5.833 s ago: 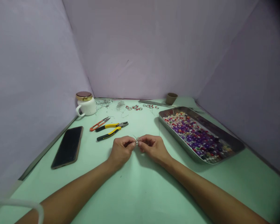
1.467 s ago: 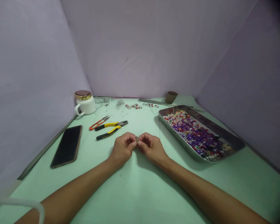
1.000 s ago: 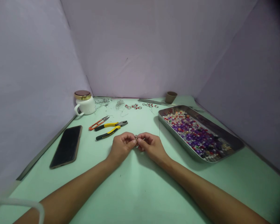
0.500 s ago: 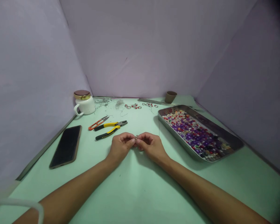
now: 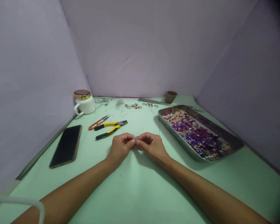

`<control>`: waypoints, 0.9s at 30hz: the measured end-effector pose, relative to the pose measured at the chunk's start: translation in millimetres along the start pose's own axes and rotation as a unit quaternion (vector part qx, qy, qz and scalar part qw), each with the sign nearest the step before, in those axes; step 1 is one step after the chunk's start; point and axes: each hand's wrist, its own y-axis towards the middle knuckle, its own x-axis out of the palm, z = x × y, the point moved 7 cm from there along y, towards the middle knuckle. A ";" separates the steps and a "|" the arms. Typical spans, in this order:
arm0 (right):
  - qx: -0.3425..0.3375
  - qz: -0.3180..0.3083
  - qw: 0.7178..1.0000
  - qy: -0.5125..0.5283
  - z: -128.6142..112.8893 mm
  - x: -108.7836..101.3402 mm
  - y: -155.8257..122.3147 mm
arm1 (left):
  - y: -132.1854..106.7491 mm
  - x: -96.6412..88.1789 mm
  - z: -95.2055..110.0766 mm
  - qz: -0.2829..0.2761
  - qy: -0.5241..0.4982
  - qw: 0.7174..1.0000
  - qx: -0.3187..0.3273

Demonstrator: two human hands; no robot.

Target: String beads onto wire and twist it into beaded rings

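Note:
Both my hands rest on the green table (image 5: 135, 193) and meet at its middle. My left hand (image 5: 120, 147) and my right hand (image 5: 152, 146) are closed in a pinch on a small beaded wire piece (image 5: 136, 137) held between their fingertips. A thin wire end sticks out of it toward the upper left. Most of the piece is hidden by my fingers. Just beyond my left hand lie yellow-handled pliers (image 5: 109, 128) and orange thread snips (image 5: 98, 122).
A metal tray (image 5: 233, 140) full of purple, red and white beads sits at the right. A black phone (image 5: 65, 145) lies at the left, with a lidded white mug (image 5: 84, 102) behind it. Finished bead rings (image 5: 133, 106), wire scraps (image 5: 104, 101) and a small brown cup (image 5: 171, 96) line the back.
My hands have stayed at the same spot, with only small finger movements on the beaded piece. The view has shifted slightly.

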 end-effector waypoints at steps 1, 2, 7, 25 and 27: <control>0.001 0.002 1.000 -0.001 0.3 -0.4 -0.1 | -0.1 0.0 0.2 0.000 0.000 1.000 -0.002; 0.002 0.003 1.000 -0.002 0.7 -0.8 -0.2 | -0.2 0.1 0.4 0.000 -0.001 1.000 -0.005; -0.001 -0.008 1.000 -0.007 -0.5 -0.3 -0.9 | -0.2 1.2 1.2 -0.012 -0.019 1.000 -0.010; -0.005 -0.024 1.000 -0.001 -1.5 3.2 -0.8 | -3.8 4.6 5.6 -0.008 0.068 0.997 0.030; -0.012 -0.028 1.000 0.000 -2.4 3.8 -1.1 | -4.3 5.1 7.0 -0.013 0.087 0.995 0.044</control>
